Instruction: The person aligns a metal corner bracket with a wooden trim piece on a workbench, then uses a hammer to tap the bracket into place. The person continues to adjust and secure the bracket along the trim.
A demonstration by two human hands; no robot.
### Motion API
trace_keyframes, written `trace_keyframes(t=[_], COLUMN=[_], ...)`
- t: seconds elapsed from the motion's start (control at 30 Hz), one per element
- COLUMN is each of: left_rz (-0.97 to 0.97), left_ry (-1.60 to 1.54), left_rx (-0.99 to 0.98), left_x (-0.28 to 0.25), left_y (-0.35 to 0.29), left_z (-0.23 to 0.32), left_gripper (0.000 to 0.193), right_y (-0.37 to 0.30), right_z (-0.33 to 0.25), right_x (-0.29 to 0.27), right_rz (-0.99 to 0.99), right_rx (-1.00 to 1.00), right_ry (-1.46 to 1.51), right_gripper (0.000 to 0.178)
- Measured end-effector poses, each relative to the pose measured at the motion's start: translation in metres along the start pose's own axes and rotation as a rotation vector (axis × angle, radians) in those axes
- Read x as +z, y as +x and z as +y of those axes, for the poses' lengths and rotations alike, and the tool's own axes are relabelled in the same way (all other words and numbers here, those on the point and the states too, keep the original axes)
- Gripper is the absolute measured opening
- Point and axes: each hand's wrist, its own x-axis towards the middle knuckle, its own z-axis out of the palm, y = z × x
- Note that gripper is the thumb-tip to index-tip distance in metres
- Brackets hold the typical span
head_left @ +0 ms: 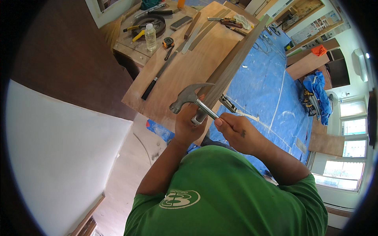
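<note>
My right hand (pixel 237 133) is closed around the metal handle of a claw hammer (pixel 185 98). The hammer head hangs over my left hand (pixel 188 125) and hides part of it. My left hand is closed at the near end of a long, narrow wooden board (pixel 220 84) standing along the worktop's right edge. A shiny metal piece with a rounded end (pixel 198 118) shows at its fingers; its kind is unclear. Just right of the board's near end is a metal hinge-like fitting (pixel 228 103).
On the plywood worktop (pixel 157 107) lie a black-handled file (pixel 157 78), a tape measure (pixel 168 42) and several wood strips. A clear bottle (pixel 150 37) stands at the far left. Blue sheeting (pixel 260 90) covers the floor to the right; a white wall (pixel 59 137) stands left.
</note>
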Motion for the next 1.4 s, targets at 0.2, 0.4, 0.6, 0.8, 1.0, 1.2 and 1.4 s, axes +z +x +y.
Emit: trace_keyframes(t=[0.2,0.4,0.6,0.8,1.0,1.2,1.4], left_rz=[-0.068,-0.040,-0.071,-0.127,-0.115,-0.068,-0.091], left_ry=[-0.022,-0.022,-0.091,-0.073,-0.102,-0.068,-0.076], left_rx=[-0.153,-0.024,-0.019,0.022,0.007,0.057,0.065], left_x=[-0.006,-0.001,0.000,-0.001,-0.002,-0.002,-0.007], left_y=[0.001,0.001,-0.004,-0.005,-0.002,0.001,0.000], left_z=[0.007,0.003,-0.007,-0.006,-0.007,-0.003,-0.006], left_gripper=[0.050,0.049,0.057,0.070,0.072,0.069,0.068], right_y=[0.008,0.009,0.018,0.037,0.059,0.085,0.113], right_z=[0.003,0.002,0.003,0.021,0.029,0.052,0.071], right_x=[-0.011,-0.009,-0.015,-0.039,-0.060,-0.094,-0.133], right_rz=[0.079,0.056,0.100,0.193,0.236,0.320,0.397], right_rx=[-0.105,-0.026,-0.044,-0.044,-0.037,-0.040,0.003], right_ry=[-0.173,-0.302,-0.388,-0.406,-0.312,-0.299,-0.221], right_gripper=[0.039,0.043,0.044,0.045,0.049,0.053,0.058])
